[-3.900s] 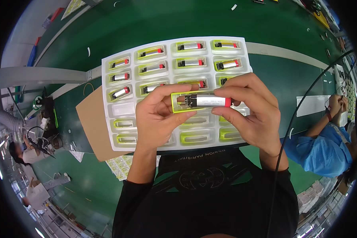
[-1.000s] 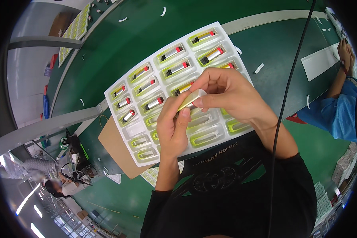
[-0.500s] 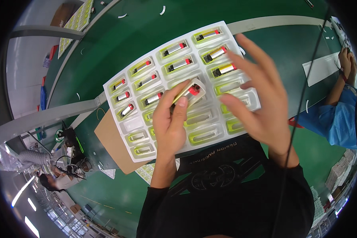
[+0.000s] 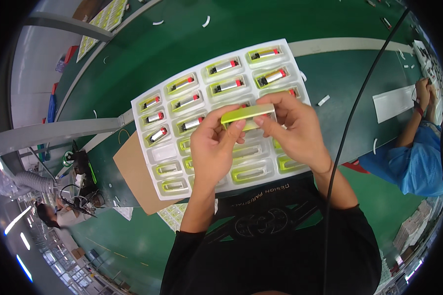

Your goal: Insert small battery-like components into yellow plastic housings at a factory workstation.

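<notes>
Above a white moulded tray (image 4: 163, 153), I hold a yellow-green plastic casing (image 4: 243, 113) with both hands. My left hand (image 4: 211, 147) is closed on its left end, thumb in front. The fingers and thumb of my right hand (image 4: 300, 130) pinch its right end. The casing's smooth long side faces up, so whatever lies inside is hidden. In the tray's far pockets sit similar open casings, each with a silver cylinder (image 4: 227, 85) that has a red end and dark wiring. Nearer pockets hold casings (image 4: 251, 172) without cylinders.
Brown cardboard (image 4: 133, 169) lies under the tray's left side on the green bench. A grey metal frame bar (image 4: 59, 129) crosses at left. A black cable (image 4: 362, 98) hangs at right. A co-worker's blue sleeve (image 4: 408, 157) and hands are at the far right, beside a white sheet (image 4: 394, 103).
My right hand has come in from the right, where its fingers were spread, and now grips the casing too. The casing has turned, hiding the red end that showed before.
</notes>
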`<state>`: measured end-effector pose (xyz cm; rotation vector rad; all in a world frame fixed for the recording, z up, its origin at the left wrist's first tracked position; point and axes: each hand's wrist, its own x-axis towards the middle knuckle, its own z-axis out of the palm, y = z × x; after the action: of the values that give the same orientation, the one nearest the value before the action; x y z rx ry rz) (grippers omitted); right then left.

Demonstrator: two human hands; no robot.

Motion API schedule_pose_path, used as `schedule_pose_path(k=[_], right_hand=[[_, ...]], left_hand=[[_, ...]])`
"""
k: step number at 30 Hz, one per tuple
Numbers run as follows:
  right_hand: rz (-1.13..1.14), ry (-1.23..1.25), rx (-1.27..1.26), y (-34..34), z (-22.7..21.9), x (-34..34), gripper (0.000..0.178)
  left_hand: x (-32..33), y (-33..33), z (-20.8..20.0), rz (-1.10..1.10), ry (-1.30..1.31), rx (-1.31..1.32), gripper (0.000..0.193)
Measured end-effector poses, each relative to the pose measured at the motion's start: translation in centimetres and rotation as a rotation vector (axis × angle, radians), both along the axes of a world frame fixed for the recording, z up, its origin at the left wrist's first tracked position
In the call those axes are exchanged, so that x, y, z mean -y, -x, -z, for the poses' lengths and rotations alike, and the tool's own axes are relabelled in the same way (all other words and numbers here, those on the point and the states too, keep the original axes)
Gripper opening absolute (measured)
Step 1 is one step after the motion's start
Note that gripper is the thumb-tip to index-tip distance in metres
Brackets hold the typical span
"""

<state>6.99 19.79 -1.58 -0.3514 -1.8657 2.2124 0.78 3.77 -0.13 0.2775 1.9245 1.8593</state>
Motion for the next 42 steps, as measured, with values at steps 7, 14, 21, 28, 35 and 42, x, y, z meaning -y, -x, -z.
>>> schedule_pose_path(k=[7, 14, 21, 28, 35, 42], right_hand=[[-0.106, -0.298, 0.174, 0.5, -0.5, -0.4, 0.018], [-0.244, -0.709, -0.111, 1.4, -1.0, -2.0, 0.026], [-0.054, -0.892, -0.228, 0.8, -1.1, -0.2, 0.026], [0.101, -0.955, -0.756, 0.1, -2.3, 0.3, 0.051], [-0.071, -0.868, -0.753, 0.1, -3.9, 1.1, 0.048], [-0.237, -0.93, -0.368, 0.6, -2.2, 1.2, 0.048]], left_hand=[[-0.2, -0.5, 1.3, -0.105, 0.086, -0.248, 0.025], [0.9, 0.4, 0.6, 0.044, 0.089, -0.129, 0.03], [0.6, 0.0, 0.7, -0.012, 0.058, -0.335, 0.036], [1.4, -0.3, 2.1, -0.067, -0.211, -0.648, 0.05], [1.6, -0.6, 3.2, -0.053, -0.43, -0.545, 0.04], [8.7, 0.8, 0.7, 0.003, 0.242, -0.667, 0.029]])
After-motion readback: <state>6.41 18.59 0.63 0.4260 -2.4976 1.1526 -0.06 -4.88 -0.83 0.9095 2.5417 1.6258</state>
